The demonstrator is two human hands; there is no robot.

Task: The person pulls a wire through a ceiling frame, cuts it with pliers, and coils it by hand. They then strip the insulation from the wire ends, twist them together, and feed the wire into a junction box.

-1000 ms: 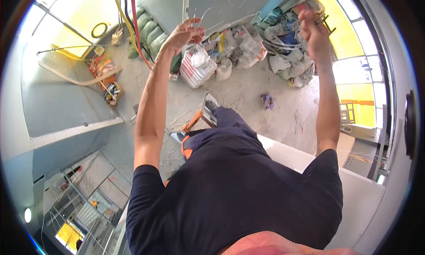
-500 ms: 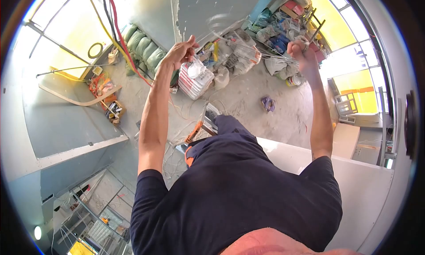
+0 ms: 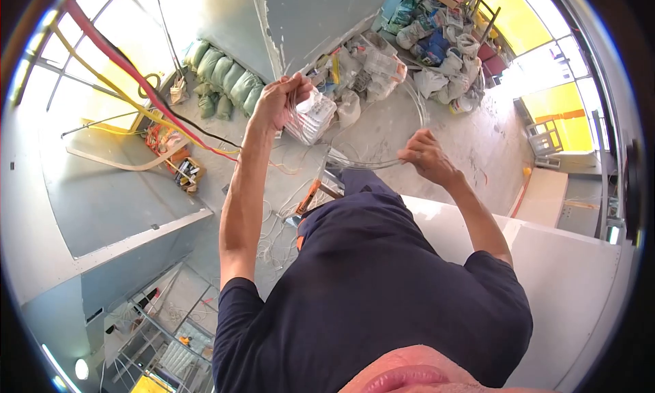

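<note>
Several strands of thin pale wire point(image 3: 376, 165) run between my two hands and hang in a slack loop. My left hand point(image 3: 280, 101) is closed round one end of the strands, which dangle over its fingers. Lower and to the right, my right hand point(image 3: 428, 155) grips the other part of the loop, with the wire coming out on its left and curving up above it. Behind my left hand, on the floor, lies a white and red striped package point(image 3: 315, 118).
Filled sacks point(image 3: 224, 72) line the wall at upper left. Bags and rubbish point(image 3: 437, 45) are heaped at upper right. Red, yellow and black cables point(image 3: 140, 86) hang at left. Close to my legs stands an orange and metal frame point(image 3: 308, 196); a white board point(image 3: 454, 219) is at right.
My right hand has come down and left, nearer my left hand. The strands, stretched almost straight before, now sag in a loop. My left hand has dropped slightly and closed more.
</note>
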